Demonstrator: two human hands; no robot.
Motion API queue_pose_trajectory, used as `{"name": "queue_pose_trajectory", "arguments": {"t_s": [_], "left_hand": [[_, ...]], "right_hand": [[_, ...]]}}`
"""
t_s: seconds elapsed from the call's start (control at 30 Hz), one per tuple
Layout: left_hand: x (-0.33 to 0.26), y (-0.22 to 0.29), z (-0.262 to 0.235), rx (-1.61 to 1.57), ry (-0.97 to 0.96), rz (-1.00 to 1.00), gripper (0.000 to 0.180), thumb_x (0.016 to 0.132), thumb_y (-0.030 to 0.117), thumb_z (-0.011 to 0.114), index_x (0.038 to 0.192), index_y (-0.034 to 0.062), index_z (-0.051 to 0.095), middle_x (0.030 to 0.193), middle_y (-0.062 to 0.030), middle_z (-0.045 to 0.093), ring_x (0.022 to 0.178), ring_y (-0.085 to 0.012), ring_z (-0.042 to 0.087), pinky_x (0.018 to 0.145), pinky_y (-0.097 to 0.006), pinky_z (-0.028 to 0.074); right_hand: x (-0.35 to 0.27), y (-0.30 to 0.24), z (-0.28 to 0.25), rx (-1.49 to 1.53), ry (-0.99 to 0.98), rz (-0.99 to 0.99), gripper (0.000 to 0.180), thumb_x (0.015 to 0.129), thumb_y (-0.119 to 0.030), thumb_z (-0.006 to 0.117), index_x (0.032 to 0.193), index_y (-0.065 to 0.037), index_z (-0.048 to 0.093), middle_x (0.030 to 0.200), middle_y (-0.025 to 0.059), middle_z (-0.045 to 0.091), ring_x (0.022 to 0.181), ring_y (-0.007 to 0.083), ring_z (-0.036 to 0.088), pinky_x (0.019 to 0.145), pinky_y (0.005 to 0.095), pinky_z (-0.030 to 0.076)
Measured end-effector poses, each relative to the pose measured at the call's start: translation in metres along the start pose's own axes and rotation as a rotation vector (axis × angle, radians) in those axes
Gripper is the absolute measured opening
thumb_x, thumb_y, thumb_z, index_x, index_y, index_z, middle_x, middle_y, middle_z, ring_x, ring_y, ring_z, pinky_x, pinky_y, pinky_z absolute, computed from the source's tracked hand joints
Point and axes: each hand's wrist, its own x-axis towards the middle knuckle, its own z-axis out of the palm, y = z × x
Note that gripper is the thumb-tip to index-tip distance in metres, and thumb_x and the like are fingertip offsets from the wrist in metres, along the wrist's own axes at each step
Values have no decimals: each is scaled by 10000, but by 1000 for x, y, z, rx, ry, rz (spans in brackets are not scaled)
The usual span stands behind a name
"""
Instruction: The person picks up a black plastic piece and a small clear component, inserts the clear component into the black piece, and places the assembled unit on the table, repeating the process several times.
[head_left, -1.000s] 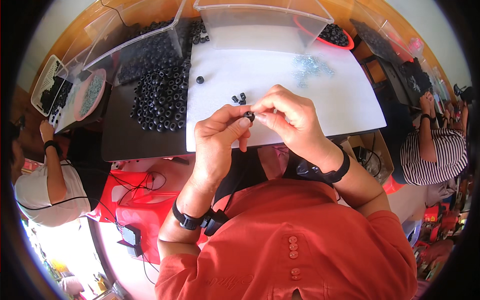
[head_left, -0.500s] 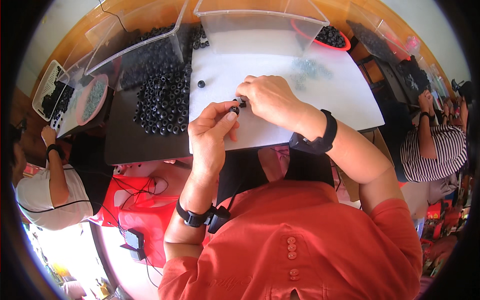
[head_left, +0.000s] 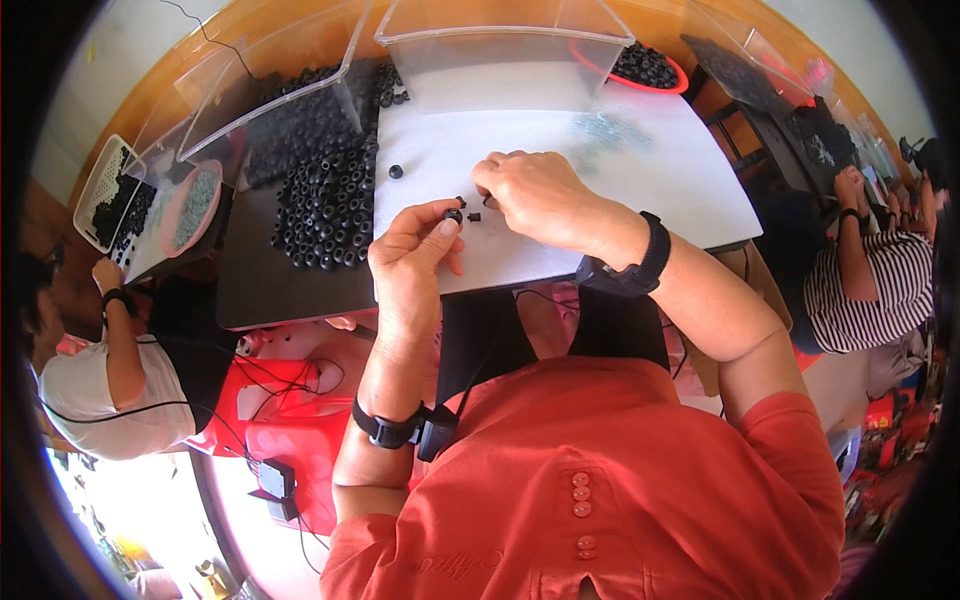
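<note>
My left hand (head_left: 410, 255) pinches a small round black piece with a hole (head_left: 453, 215) between thumb and forefinger, above the white sheet (head_left: 430, 130). Just right of it, my right hand (head_left: 535, 195) is closed, fingertips down at the sheet. A dark bit shows under those fingertips, too small to name. Between the hands lies a tiny black part (head_left: 474, 217). A single black ball-shaped piece (head_left: 396, 172) rests on the sheet farther off. To the left, a heap of similar black pieces (head_left: 325, 205) covers part of the dark tabletop.
Clear plastic bins (head_left: 500, 70) stand at the back. A red bowl (head_left: 683, 78) of black parts is at the back right; small clear bits (head_left: 610, 130) are scattered nearer. A pink tray (head_left: 207, 215) and white basket (head_left: 82, 215) stand left. Other people work at both sides.
My left hand has shifted slightly left with the round black piece, widening the gap to my right hand. The tiny black part between them now shows more plainly. The view has moved slightly.
</note>
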Motion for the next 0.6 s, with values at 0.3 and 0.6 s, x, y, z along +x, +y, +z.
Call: {"name": "queue_pose_trajectory", "arguments": {"t_s": [0.3,0.6], "left_hand": [[-4,8,9,-30,33,56,212,959,14,608,1141,-85,652,922,-120,674,759,-161,625,610,-274,482],[-9,9,42,-93,-31,36,216,952,26,630,1141,-76,656,905,-127,683,731,-168,628,608,-277,491]], "right_hand": [[-46,-11,-46,535,52,134,113,900,-88,649,964,-18,588,908,143,683,837,322,674,731,392,514],[-60,-16,-46,650,290,126,75,903,-47,631,950,-24,577,864,137,661,774,315,656,672,393,498]]}}
